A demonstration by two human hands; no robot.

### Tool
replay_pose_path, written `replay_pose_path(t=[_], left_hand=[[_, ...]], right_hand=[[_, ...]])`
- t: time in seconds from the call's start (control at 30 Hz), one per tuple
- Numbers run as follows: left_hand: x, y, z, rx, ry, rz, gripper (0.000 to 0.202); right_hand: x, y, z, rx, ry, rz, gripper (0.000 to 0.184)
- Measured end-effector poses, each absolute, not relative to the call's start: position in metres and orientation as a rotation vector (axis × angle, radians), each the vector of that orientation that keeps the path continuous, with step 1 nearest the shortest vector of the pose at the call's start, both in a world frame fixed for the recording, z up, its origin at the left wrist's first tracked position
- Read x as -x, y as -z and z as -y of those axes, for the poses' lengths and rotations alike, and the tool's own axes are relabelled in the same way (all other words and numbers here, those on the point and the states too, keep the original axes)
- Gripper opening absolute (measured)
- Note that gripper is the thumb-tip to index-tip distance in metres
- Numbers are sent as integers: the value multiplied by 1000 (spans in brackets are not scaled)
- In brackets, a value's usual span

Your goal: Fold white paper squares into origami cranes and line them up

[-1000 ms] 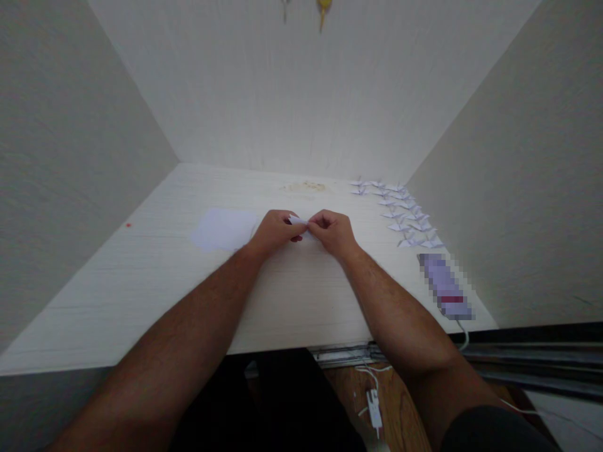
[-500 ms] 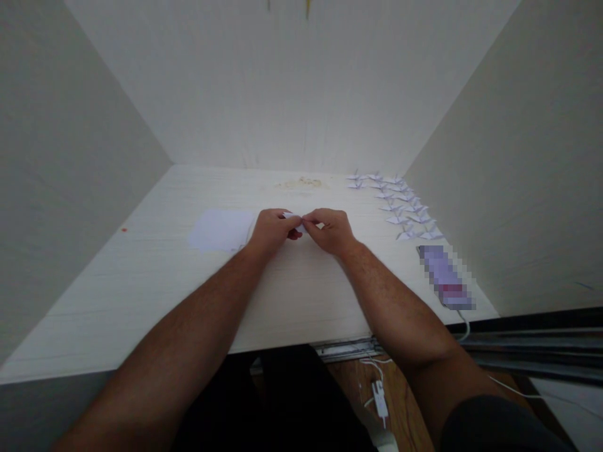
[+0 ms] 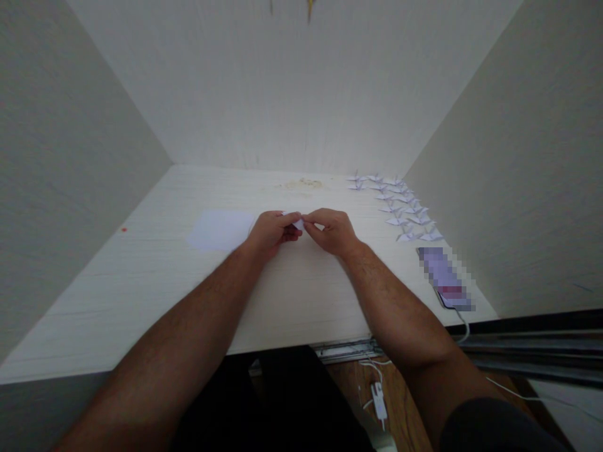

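Observation:
My left hand [image 3: 270, 231] and my right hand [image 3: 330, 230] meet over the middle of the pale table [image 3: 155, 282]. Both pinch a small piece of folded white paper [image 3: 297, 222] between their fingertips, just above the tabletop. Most of the paper is hidden by the fingers. A flat sheet of white paper [image 3: 219, 230] lies on the table just left of my left hand.
Several folded paper cranes [image 3: 401, 206] stand in rows at the far right of the table. A phone [image 3: 445, 277] with a white cable lies near the right front edge. Walls close in on the left, back and right. A charger plug [image 3: 378, 402] lies on the floor below.
The view has shifted slightly. My fingertips have worked a little on the folded paper, and both hands stay in the same place.

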State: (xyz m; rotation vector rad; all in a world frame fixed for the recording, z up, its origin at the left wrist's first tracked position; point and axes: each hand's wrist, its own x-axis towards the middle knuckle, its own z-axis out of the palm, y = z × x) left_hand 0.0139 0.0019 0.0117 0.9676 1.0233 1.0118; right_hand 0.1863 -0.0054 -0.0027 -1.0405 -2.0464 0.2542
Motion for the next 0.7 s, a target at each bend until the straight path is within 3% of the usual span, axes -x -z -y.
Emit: replay_pose_path(t=[0.4,0.7], left_hand=[[-15,-10,-3,-1054,-1050,-1104,18],[-11,-8,-2,-1335,-1139,-1098,23]], right_hand=[[-179,-1,9,1026,-449,1913,16],[-171,3,-2,1172,-1015,1388,15]])
